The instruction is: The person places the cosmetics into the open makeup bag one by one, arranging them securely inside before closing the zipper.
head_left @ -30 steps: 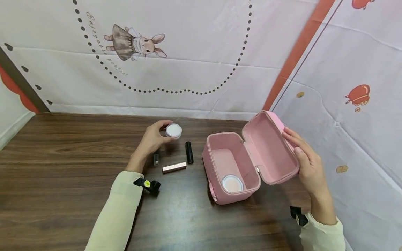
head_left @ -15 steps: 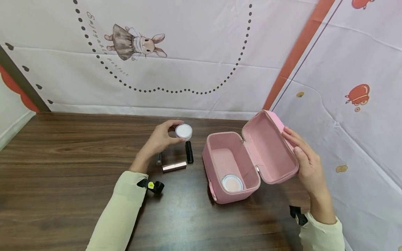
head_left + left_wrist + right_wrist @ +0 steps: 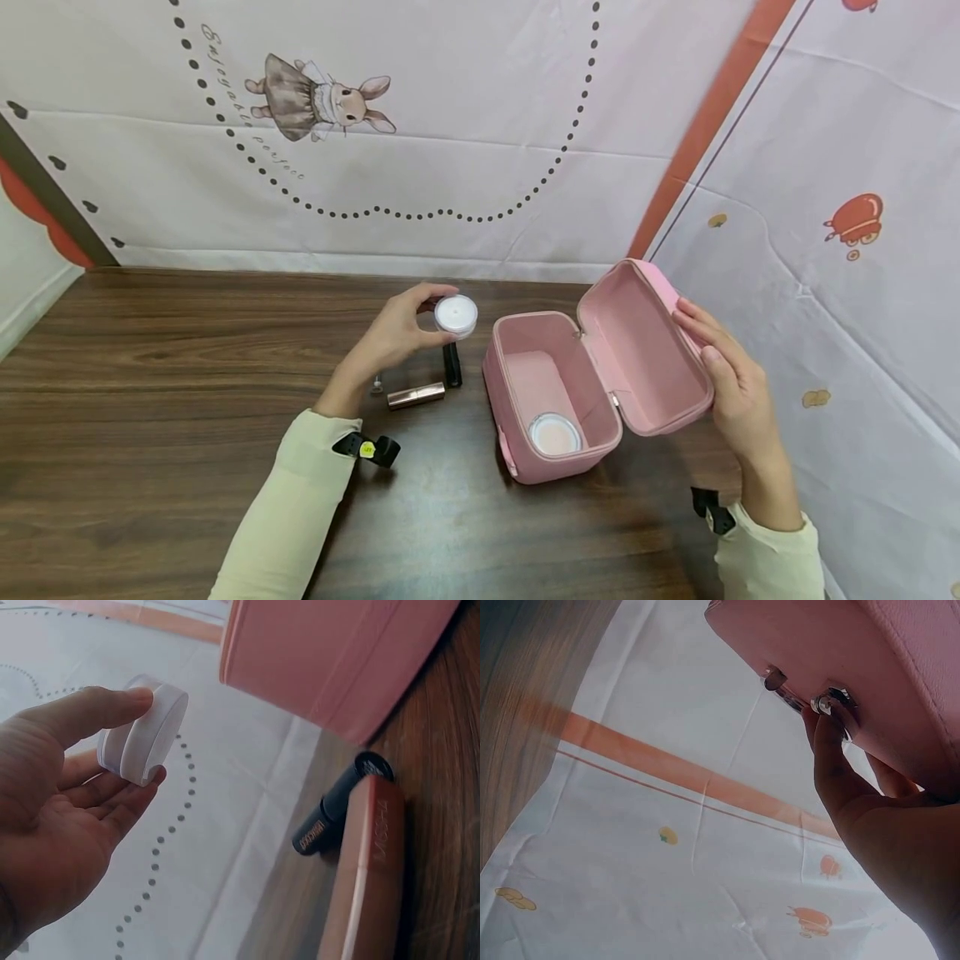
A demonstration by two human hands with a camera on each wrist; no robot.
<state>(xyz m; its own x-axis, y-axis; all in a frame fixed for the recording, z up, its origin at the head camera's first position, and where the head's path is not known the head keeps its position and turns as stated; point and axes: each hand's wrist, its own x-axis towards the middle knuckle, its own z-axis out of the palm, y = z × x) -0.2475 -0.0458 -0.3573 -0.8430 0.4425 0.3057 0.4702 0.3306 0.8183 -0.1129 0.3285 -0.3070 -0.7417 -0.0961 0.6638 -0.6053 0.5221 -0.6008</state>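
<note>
- Nearest, a round compact (image 3: pixel 555 436) lies inside the pink case (image 3: pixel 551 472), at the near end of its floor; the case's long axis points away from the person.
- A rose-gold tube (image 3: pixel 416 395) lies crosswise, left of the case.
- The right hand (image 3: pixel 731 379) grips the tilted-back lid (image 3: pixel 645 350), right of the opening.
- Farther off, the left hand (image 3: pixel 397 329) pinches a round white-topped jar (image 3: pixel 456 315) above the black tube's (image 3: pixel 452 365) far end; the opening lies to the jar's right, near but apart.
</note>
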